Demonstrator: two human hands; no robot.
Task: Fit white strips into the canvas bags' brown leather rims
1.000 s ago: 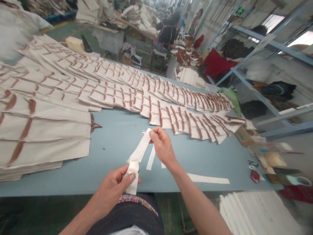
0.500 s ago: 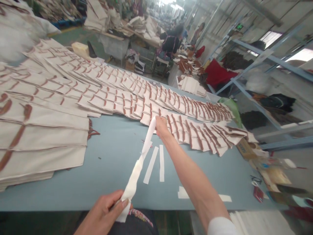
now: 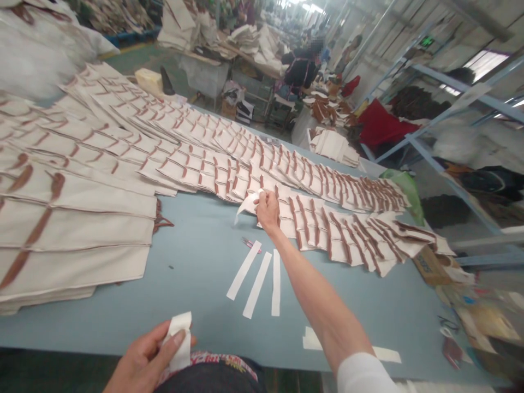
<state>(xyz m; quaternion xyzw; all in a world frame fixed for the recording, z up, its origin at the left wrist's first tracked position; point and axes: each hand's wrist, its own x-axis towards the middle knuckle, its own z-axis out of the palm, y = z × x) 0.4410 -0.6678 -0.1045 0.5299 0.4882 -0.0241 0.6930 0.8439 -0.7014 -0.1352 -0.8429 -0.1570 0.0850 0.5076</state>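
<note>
My left hand [image 3: 149, 352], low at the table's front edge, pinches a short folded bunch of white strip [image 3: 182, 327] between thumb and fingers. Farther out, my right hand [image 3: 268, 210] is closed on a white strip [image 3: 246, 204] whose loose end curves down to the left, close to the rows of cream fabric pieces [image 3: 225, 173]. Three white strips lie side by side on the blue-green table: a left strip [image 3: 243, 272], a middle strip [image 3: 257, 285] and a right strip [image 3: 275, 283]. Small pink-handled thread snips [image 3: 250, 245] lie partly under the left strip.
Stacked cream panels with brown straps [image 3: 82, 229] cover the table's left. More white pieces [image 3: 387, 354] lie partly behind my right forearm. A red item [image 3: 451, 351] and a cardboard box [image 3: 428, 266] are at the right. A person [image 3: 301, 71] sits beyond the table.
The strip stretched between my hands has come apart, one part in each hand. A third strip now lies on the table, left of the two earlier ones. My left hand has moved left.
</note>
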